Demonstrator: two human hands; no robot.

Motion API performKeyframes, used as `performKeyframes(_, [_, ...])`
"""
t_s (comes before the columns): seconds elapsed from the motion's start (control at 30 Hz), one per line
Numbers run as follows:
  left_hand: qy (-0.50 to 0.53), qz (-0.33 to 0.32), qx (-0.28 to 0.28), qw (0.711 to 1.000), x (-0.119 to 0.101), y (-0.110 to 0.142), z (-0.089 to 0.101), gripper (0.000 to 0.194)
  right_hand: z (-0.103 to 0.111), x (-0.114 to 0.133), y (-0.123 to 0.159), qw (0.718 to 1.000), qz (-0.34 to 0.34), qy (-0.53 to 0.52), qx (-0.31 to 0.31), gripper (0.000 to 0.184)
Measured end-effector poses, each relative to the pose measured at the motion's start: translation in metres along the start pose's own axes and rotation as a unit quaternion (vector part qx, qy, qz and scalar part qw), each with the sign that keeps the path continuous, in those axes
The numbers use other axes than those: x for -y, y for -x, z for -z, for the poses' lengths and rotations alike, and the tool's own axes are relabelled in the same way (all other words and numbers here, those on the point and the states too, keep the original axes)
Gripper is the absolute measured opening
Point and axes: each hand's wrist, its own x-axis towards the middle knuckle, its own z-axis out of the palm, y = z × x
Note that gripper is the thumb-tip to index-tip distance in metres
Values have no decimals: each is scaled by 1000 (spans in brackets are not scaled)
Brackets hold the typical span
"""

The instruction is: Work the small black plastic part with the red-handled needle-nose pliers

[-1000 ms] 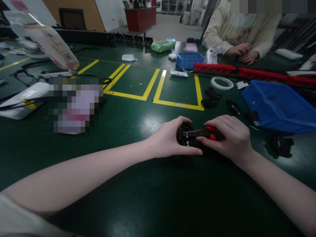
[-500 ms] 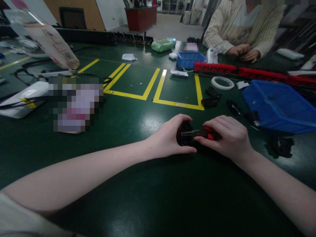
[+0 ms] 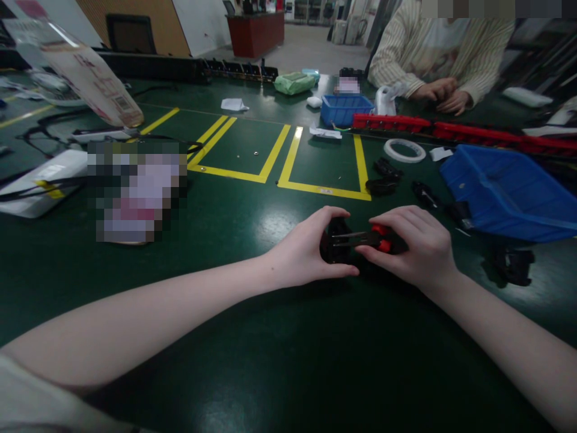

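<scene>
Dim, overhead glare, warped edges.

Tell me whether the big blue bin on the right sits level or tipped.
Tipped: the big blue bin leans on the green table, its opening turned leftward, one edge raised.

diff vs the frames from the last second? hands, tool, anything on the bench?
Little moved. The pliers in the right hand went from slightly parted, to closed, to slightly parted again at the black part held by the left hand. Both grips stayed. The blue bin, tape ring and green table look unchanged.
</scene>
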Motion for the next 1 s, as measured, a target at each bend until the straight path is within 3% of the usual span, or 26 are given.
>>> performKeyframes(0.3, [-20, 0, 8, 1000, 2, 1, 1, 71, 1, -1, 3, 998, -59, 0, 19, 27])
performKeyframes(0.67, [1, 17, 17, 1000, -1, -1, 2, 70, 1, -1, 1, 999, -29, -15, 20, 28])
performKeyframes(1.0, [27, 29, 7, 999, -1, -1, 1, 71, -1, -3, 2, 996, -88, -29, -2, 28])
